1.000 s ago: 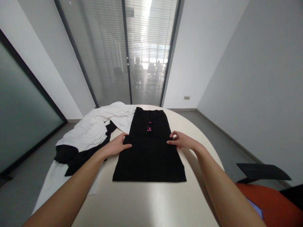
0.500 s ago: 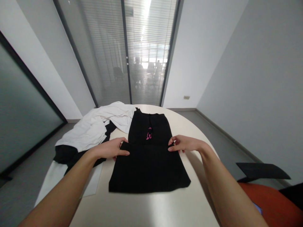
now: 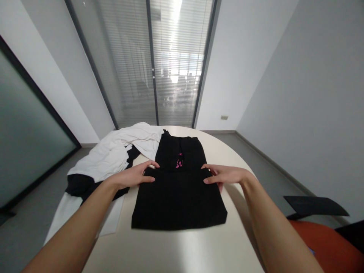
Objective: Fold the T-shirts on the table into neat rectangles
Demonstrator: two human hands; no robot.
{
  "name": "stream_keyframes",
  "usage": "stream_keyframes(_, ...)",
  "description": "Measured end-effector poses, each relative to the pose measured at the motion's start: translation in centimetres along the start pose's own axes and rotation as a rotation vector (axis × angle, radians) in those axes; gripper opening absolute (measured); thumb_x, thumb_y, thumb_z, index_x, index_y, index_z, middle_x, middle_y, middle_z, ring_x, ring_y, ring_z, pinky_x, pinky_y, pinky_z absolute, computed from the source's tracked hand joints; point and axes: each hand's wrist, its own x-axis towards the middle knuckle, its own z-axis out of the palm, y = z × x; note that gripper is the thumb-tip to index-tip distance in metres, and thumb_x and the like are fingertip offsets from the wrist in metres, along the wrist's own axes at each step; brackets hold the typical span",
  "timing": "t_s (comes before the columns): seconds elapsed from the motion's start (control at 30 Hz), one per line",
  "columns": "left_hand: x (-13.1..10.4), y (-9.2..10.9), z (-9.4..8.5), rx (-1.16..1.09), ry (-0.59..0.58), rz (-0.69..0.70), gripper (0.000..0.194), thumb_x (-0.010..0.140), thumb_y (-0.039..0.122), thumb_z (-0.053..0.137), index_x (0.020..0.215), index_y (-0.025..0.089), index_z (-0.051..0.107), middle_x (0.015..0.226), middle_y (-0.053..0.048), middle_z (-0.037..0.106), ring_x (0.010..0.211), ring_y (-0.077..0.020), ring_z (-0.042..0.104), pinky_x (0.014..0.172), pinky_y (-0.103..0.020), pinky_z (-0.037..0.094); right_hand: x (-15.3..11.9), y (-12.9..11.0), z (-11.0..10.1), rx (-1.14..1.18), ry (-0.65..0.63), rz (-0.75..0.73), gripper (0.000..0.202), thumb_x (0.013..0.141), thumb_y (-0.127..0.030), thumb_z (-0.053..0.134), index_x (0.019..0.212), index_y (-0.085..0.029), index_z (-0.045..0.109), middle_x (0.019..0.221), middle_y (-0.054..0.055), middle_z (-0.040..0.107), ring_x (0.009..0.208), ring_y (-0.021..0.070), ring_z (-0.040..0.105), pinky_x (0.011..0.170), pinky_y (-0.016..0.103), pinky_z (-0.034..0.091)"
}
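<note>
A black garment (image 3: 182,201) with pink lettering lies folded on the table, its near part doubled over so that an edge runs across the middle. My left hand (image 3: 139,175) rests at the left end of that edge, with thumb on the cloth and index finger stretched just beyond it. At the right end, my right hand (image 3: 221,175) touches the cloth in the same way, thumb and index finger apart. The other fingers of both hands are partly hidden.
White clothing (image 3: 110,151) lies heaped on the left of the round, pale table (image 3: 182,252), with black cloth (image 3: 81,184) under it. An orange chair (image 3: 324,242) with a black armrest stands at the right. Beyond the table is a glass partition (image 3: 127,76) with blinds.
Both hands have loosened from a pinch on the folded edge's corners, thumbs and index fingers now spread. The folded edge lies slightly farther away and flatter; the garment's near edge has shifted slightly away.
</note>
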Motion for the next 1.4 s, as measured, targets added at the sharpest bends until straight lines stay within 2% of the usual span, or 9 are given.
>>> stream_keyframes(0.17,0.0,0.2,-0.1,-0.136,-0.049,-0.159,0.077,0.072,0.054,0.071,0.139,0.029,0.042,0.082,0.003,0.052,0.064,-0.0147,0.053,0.053,-0.025,0.043,0.4,0.2,-0.1,-0.177,0.104,0.126,0.069,0.074,-0.068,0.07,0.118,-0.018,0.05,0.07,-0.001,0.06,0.055,0.0138,0.057,0.05,0.025,0.042)
stream_keyframes(0.3,0.2,-0.3,-0.2,-0.061,0.027,-0.252,0.068,0.066,0.06,0.073,0.117,0.021,0.049,0.077,0.004,0.052,0.059,-0.0155,0.057,0.049,-0.026,0.045,1.1,0.8,-0.6,-0.329,0.217,-0.01,0.056,0.071,-0.065,0.073,0.097,-0.017,0.06,0.07,-0.002,0.055,0.065,0.0133,0.051,0.059,0.026,0.039)
stream_keyframes(0.47,-0.4,-0.5,-0.8,0.067,-0.06,-0.22,0.047,0.071,0.059,0.071,0.09,0.02,0.053,0.075,0.0,0.059,0.065,-0.0191,0.063,0.052,-0.026,0.046,1.1,0.8,-0.7,-0.256,0.2,-0.153,0.047,0.074,-0.061,0.071,0.086,-0.018,0.057,0.072,-0.003,0.051,0.068,0.0123,0.046,0.062,0.025,0.036)
stream_keyframes(0.73,-1.6,1.2,-1.1,-0.305,-0.154,-0.119,0.05,0.076,0.06,0.07,0.105,0.02,0.061,0.089,-0.002,0.065,0.082,-0.0195,0.063,0.069,-0.029,0.052,-0.7,-0.1,-0.7,-0.242,0.166,-0.134,0.064,0.073,-0.047,0.078,0.123,-0.018,0.051,0.074,-0.006,0.043,0.068,0.0115,0.043,0.061,0.024,0.035)
stream_keyframes(0.93,-2.3,1.6,-0.8,-0.577,-0.208,-0.145,0.064,0.064,0.058,0.081,0.112,0.02,0.059,0.093,-0.004,0.066,0.076,-0.0179,0.063,0.063,-0.029,0.05,-2.6,-2.1,0.1,-0.038,0.089,-0.217,0.081,0.064,-0.05,0.083,0.131,-0.022,0.048,0.094,0.002,0.059,0.073,0.0142,0.056,0.062,0.024,0.046)
stream_keyframes(1.03,-1.8,1.8,-0.2,-0.546,-0.196,-0.116,0.057,0.069,0.056,0.078,0.109,0.02,0.06,0.085,-0.001,0.063,0.07,-0.0144,0.06,0.06,-0.026,0.048,-2.5,-2.3,0.5,-0.017,0.135,-0.218,0.079,0.068,-0.049,0.082,0.135,-0.023,0.048,0.094,0.002,0.058,0.078,0.0154,0.058,0.065,0.024,0.05)
stream_keyframes(1.13,-0.6,1.3,0.5,-0.384,-0.094,-0.124,0.053,0.075,0.061,0.07,0.109,0.021,0.059,0.083,0.0,0.062,0.071,-0.0151,0.059,0.06,-0.026,0.048,-1.7,-1.8,0.5,-0.019,0.158,-0.162,0.072,0.077,-0.049,0.076,0.138,-0.025,0.046,0.085,-0.002,0.053,0.074,0.0129,0.056,0.063,0.023,0.052)
stream_keyframes(1.27,0.7,-0.1,0.8,-0.188,-0.032,-0.193,0.057,0.073,0.068,0.067,0.102,0.02,0.056,0.081,0.0,0.058,0.078,-0.0189,0.06,0.061,-0.027,0.051,-1.5,-1.2,0.2,-0.061,0.113,-0.013,0.083,0.075,-0.054,0.077,0.142,-0.023,0.041,0.089,0.001,0.058,0.078,0.0153,0.061,0.066,0.026,0.056)
stream_keyframes(1.4,1.6,-0.7,1.2,-0.12,0.141,-0.247,0.063,0.074,0.076,0.058,0.102,0.019,0.054,0.089,-0.003,0.059,0.079,-0.0192,0.06,0.059,-0.028,0.051,-1.3,-0.4,0.0,-0.158,0.281,0.255,0.084,0.071,-0.071,0.072,0.129,-0.015,0.05,0.086,0.009,0.068,0.075,0.0208,0.067,0.062,0.029,0.054)
